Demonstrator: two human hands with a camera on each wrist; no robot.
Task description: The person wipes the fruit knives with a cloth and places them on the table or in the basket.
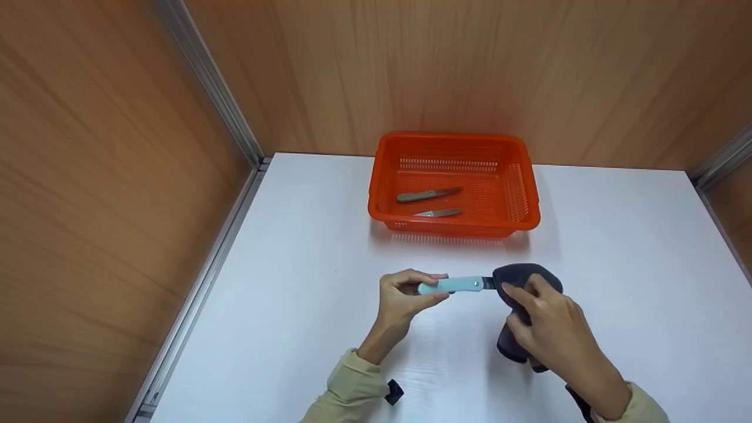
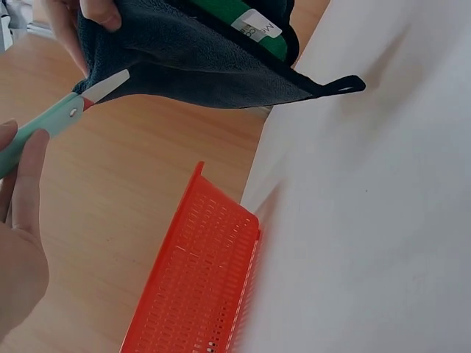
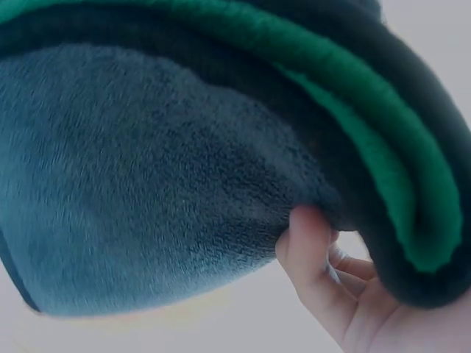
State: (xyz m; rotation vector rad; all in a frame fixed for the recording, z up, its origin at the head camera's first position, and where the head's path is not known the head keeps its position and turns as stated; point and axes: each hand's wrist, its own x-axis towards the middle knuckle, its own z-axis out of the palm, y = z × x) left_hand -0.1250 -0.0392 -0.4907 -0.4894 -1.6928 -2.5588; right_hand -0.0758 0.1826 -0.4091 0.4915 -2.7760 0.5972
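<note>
My left hand (image 1: pixel 399 302) pinches the light blue handle of a small knife (image 1: pixel 461 284), held level above the white table. The knife's blade points right toward a dark grey-blue cloth (image 1: pixel 526 276), which covers part of it in the head view. In the left wrist view the pale blade tip (image 2: pixel 110 86) shows against the cloth's near side. My right hand (image 1: pixel 555 326) grips the folded cloth between thumb and fingers, and its lower part hangs down. Green lining (image 3: pixel 412 176) with a white label (image 2: pixel 257 25) shows inside the fold.
An orange-red perforated basket (image 1: pixel 452 223) stands at the back of the white table (image 1: pixel 282 252), near the wooden wall. Inside it lie two small knives, one with a greenish handle (image 1: pixel 416 197) and a paler one (image 1: pixel 439 212). A small black piece (image 1: pixel 394 392) shows beside my left sleeve.
</note>
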